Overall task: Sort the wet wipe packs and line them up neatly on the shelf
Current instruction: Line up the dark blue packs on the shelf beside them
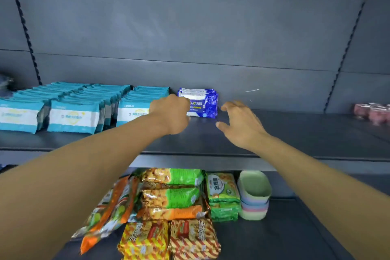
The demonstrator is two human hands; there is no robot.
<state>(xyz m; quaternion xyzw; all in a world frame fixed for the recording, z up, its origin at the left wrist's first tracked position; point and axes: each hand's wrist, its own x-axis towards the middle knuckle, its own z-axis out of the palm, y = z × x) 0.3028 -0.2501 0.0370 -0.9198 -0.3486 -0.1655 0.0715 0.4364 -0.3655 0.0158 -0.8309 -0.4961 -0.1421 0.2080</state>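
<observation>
Fingers of the left hand (168, 112) curl against the blue wet wipe packs (202, 102); whether they grip is unclear. Right hand (242, 124) hovers spread, empty. About three blue packs stand upright, long axis sideways, beside three rows of teal packs (84, 107) on the shelf (295, 133).

Three rows of packs (71, 110) stand on the shelf (295, 133), left of a fourth stack (202, 101)

Bare dark shelf (295, 131) lies open beyond the right hand (240, 124); teal wipe packs (71, 110) crowd space left of the left hand (171, 114), blue packs (202, 102) between both.
</observation>
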